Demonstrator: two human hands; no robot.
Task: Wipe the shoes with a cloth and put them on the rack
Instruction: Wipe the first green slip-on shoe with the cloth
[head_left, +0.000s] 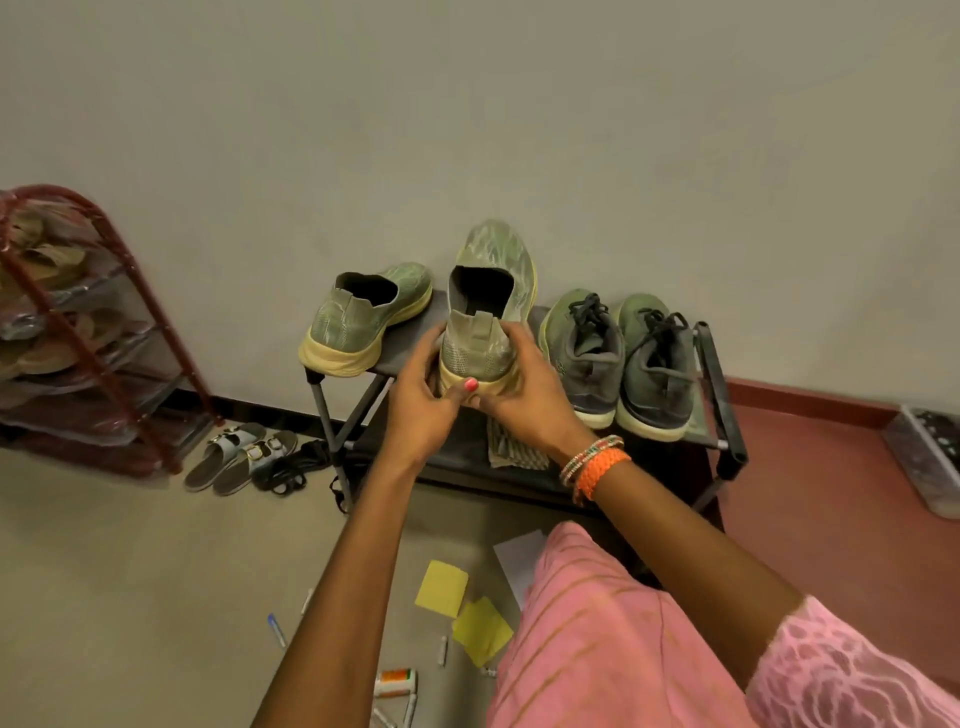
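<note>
Two hands, left hand (421, 400) and right hand (524, 395), gripping heel of olive knit slip-on shoe (491, 301), seating it on black fabric rack (415, 343). Next: releasing, squaring mate (369, 317) at 9 o'clock.

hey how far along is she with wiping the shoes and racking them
Done: one green slip-on and the laced pair sit on the rack. In hand: both hands grip the second slip-on. Left: letting go. Whether they were wiped isn't visible.

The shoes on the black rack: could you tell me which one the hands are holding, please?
The slip-on shoe second from the left: the left hand and right hand grip its heel. Its mate and the two laced sneakers stand untouched.
</note>
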